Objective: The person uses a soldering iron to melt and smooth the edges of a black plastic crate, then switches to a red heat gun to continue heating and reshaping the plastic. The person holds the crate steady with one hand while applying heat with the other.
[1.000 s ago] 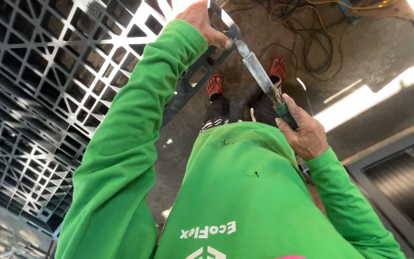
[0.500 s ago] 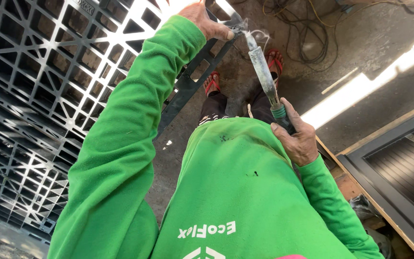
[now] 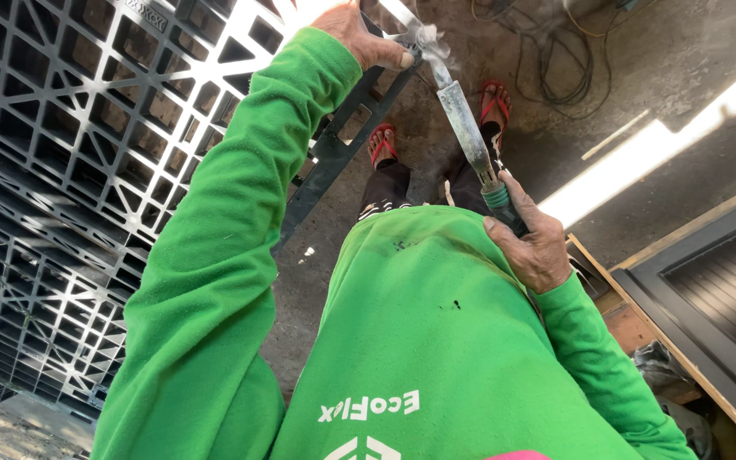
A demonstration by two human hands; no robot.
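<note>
A right hand [image 3: 537,247] is wrapped around the handle of a long metal heating tool [image 3: 463,128] (smoke rises at its tip), which meets a dark plastic pallet [image 3: 87,128] edge gripped by the left hand [image 3: 359,34].

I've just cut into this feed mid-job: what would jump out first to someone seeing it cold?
The bright green sleeves and shirt fill the lower middle. The right hand grips a long metal heating tool by its dark handle, with its tip giving off a wisp of smoke at top centre. There the left hand holds the edge of a dark plastic pallet, whose lattice fills the left side, above red sandals on the concrete floor.
</note>
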